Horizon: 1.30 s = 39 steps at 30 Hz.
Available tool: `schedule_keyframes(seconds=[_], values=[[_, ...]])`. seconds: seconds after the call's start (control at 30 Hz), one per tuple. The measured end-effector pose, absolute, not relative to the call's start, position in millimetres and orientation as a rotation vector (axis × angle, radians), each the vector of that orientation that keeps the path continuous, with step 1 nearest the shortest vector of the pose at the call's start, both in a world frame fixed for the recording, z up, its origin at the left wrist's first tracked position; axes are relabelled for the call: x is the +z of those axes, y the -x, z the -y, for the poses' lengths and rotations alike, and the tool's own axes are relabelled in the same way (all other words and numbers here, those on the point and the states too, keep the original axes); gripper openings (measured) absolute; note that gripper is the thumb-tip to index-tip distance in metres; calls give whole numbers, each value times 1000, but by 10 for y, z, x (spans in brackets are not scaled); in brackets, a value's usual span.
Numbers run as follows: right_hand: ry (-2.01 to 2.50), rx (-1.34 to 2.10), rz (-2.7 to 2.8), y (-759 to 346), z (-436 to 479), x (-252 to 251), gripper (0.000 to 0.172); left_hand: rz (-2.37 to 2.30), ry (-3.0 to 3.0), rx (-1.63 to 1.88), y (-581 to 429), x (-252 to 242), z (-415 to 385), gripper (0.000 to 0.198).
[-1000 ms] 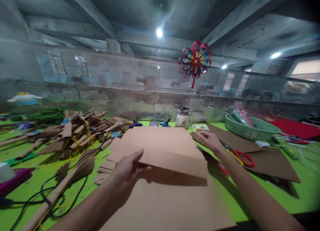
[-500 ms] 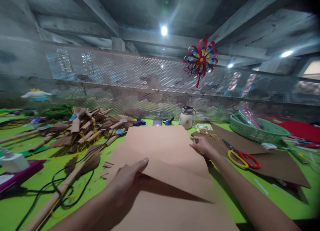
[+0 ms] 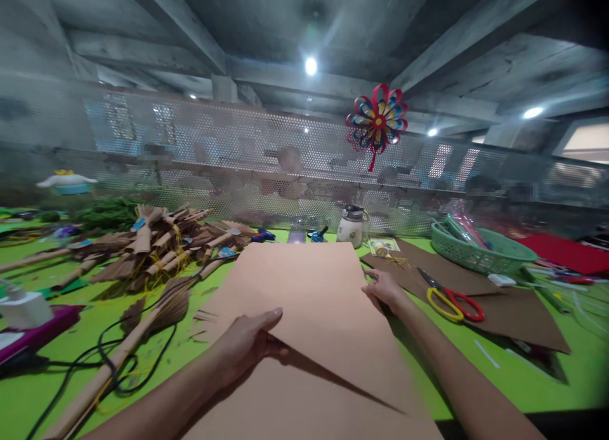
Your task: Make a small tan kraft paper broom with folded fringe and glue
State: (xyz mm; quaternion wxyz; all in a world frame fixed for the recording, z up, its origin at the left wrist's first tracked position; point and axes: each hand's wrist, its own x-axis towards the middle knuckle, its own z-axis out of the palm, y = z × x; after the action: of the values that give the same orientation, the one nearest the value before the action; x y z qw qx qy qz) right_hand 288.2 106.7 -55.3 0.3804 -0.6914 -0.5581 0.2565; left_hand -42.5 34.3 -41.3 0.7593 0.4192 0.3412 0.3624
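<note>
Brown kraft paper (image 3: 304, 281) lies before me, a top sheet over another brown sheet (image 3: 304, 402). My left hand (image 3: 252, 342) grips the top sheet's near edge, thumb above and fingers beneath, holding that edge a little raised with a dark gap under it. At the sheet's right edge is my right hand (image 3: 384, 289), its fingers bent and its thumb and fingertips closed at the paper's border. Narrow cut strips (image 3: 204, 319) stick out by the left edge of the paper. Scissors (image 3: 451, 300) with one yellow and one red handle rest right of my right hand.
A pile of rolled brown paper pieces (image 3: 162, 240) with yellow string is at left, near a black cable (image 3: 107, 357) and a purple power strip (image 3: 66, 319). Behind stands a white jar (image 3: 351, 227). Dark brown sheets (image 3: 518, 313) and a green basket (image 3: 480, 256) occupy the right.
The raised near edge of the top sheet has sunk slightly, narrowing the gap below it. My left hand stays on that edge and my right hand by the right border. The view has shifted slightly.
</note>
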Motion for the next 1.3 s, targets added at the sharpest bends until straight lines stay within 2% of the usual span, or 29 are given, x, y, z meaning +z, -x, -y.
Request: schedule_keyframes(seconds=[0.27,0.47,0.73,0.9,1.0,1.13,1.23,1.3], values=[[1775,541,1464,-2959,-1177,-595,63,-825,-923,752,362,-296,-584,38],[1738,607,1447,-2976,-1136,-616,68,-754,-876,824,341,-317,-656,34],[1675,785,1335,-2992,-1130,-624,53,-725,-841,841,387,-543,-727,38],[1621,891,1247,-2938,-1035,-530,58,-694,-867,823,397,-527,-739,36],[1437,1122,1155,-2904,-958,-460,59,-684,-887,810,400,-521,-735,37],[1117,1510,1021,-2847,-887,-397,41,-687,-882,843,400,-552,-741,38],[997,1522,1059,-2807,-867,-326,40,-686,-859,885,394,-572,-739,36],[939,1413,1104,-2796,-873,-259,40,-692,-842,925,391,-578,-736,35]])
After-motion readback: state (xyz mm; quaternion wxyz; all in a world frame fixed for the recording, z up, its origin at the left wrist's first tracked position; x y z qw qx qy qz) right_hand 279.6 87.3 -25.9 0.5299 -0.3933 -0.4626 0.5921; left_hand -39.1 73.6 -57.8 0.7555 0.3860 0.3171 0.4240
